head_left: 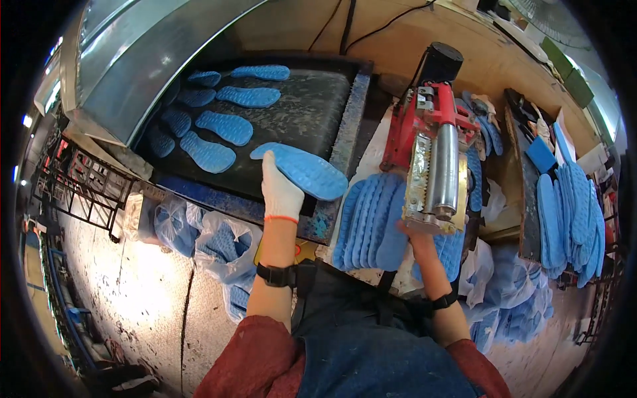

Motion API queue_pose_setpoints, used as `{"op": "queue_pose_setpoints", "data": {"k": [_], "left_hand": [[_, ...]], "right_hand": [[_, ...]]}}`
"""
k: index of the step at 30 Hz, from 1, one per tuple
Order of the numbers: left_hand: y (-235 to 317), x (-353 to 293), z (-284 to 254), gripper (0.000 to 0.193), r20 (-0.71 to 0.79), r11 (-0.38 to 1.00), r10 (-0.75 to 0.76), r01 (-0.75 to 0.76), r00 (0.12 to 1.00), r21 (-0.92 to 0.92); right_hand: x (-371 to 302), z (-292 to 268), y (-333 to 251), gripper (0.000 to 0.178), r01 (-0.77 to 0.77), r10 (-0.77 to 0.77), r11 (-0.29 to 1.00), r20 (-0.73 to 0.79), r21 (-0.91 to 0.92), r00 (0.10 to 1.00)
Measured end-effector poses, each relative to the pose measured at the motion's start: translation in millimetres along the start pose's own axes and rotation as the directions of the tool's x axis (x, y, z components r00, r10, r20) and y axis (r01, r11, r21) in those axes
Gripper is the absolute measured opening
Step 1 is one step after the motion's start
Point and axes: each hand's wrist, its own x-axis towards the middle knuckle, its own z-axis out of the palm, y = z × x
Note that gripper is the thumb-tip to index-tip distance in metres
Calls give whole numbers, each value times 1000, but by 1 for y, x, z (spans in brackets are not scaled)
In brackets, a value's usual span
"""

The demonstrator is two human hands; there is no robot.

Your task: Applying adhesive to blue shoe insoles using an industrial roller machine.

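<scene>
1. Right hand (418, 236) is partly hidden under the roller machine (445, 159); cannot tell its grip.
2. Gloved left hand (283, 189) pinches a blue insole (308, 174) over the near edge of the black belt (306, 113).
3. Other insoles (224, 127) lie farther back on it.

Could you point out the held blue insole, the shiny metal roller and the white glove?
Held blue insole (309, 172), head view: middle of its face.
Metal roller (444, 170), head view: middle of its barrel.
White glove (281, 191), head view: middle of its fabric.
</scene>
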Motion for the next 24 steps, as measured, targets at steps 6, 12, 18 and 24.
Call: {"op": "queue_pose_setpoints", "data": {"k": [6, 12, 18, 24], "left_hand": [[-31, 19, -4, 50, -28, 986, -40, 35, 999, -161], [10, -18, -8, 62, -77, 903, -147, 102, 986, -418], [73, -64, 14, 61, 111, 853, 90, -19, 990, -522], [100, -76, 31, 59, 235, 757, 241, -31, 942, -653]], "right_hand": [[-16, -40, -14, 32, -134, 182, 955, -164, 264, 970], [-23, -93, -50, 40, 108, -195, 966, -394, -233, 898], [-7, -130, -99, 55, 292, -675, 558, -221, -776, 704], [-1, -118, -119, 56, 291, -700, 508, -193, -811, 687]]}}
